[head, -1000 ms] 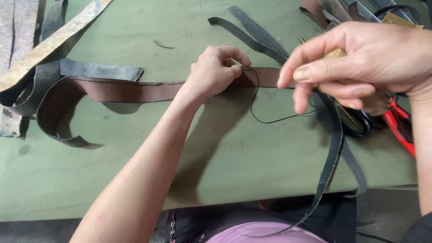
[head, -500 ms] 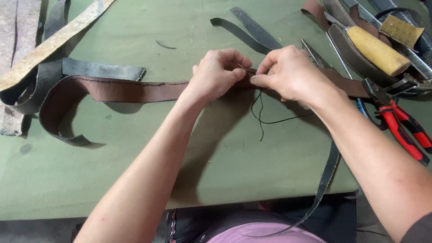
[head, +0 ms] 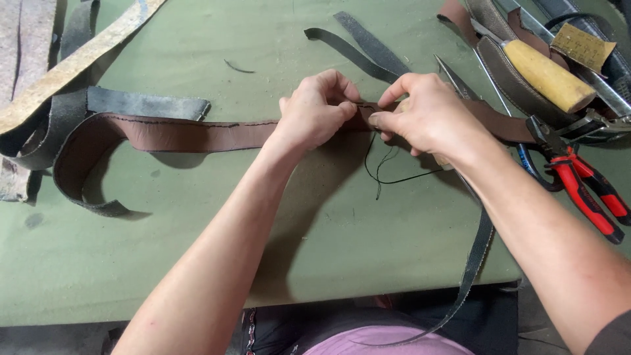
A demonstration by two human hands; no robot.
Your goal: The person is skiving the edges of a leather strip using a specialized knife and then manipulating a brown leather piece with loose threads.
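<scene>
Stitch line runs along strap (head: 197, 135) left of my hands; right part unsewn. Left hand (head: 315, 112) pinches strap; right hand (head: 427, 115) grips thread (head: 388, 172).

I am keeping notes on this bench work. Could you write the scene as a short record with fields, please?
surface: green table
left hand: pinches the brown leather strap on its stitched edge
right hand: closed on the same strap, close beside the left hand
thread: black thread hangs loose below both hands
right side: red pliers, wooden-handled tool
left side: dark leather strips
near edge: thin dark strap hangs over the table edge
</scene>
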